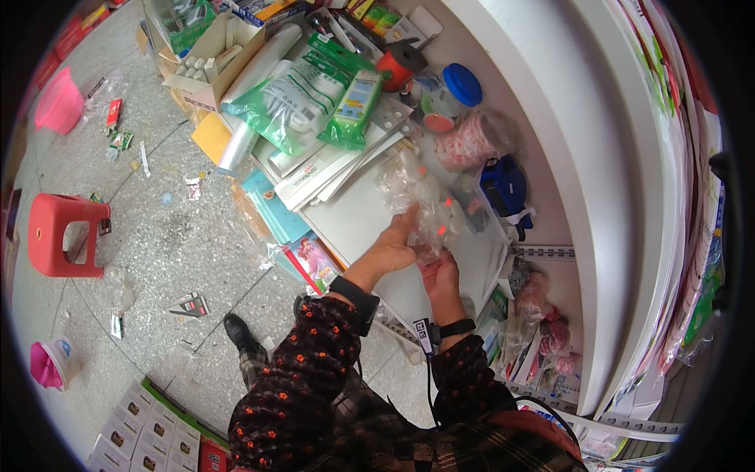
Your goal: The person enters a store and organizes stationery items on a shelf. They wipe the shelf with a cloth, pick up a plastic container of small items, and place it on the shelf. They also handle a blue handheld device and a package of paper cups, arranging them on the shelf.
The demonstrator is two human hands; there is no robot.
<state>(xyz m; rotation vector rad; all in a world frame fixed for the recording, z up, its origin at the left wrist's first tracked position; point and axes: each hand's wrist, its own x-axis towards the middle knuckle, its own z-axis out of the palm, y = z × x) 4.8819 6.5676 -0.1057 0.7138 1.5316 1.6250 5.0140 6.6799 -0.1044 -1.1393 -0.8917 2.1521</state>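
Observation:
My left hand (396, 241) grips the side of a crumpled clear plastic bag (416, 183); several red-orange spots show on or in it. The bag's contents cannot be made out through the film. Lower down, my right hand (442, 276) holds the gathered near end of the same bag, palm up with fingers curled. Beneath both hands lies a white shelf board (348, 227). A clear plastic box (481, 212) stands just right of the bag, partly hidden by it.
Green-and-clear plastic packs (307, 88) and flat white packets (324, 171) cover the shelf's far part. A blue tape measure (504, 186) and a roll in reddish-patterned wrap (472, 140) sit along the back panel. On the floor to the left stands a red plastic stool (65, 236).

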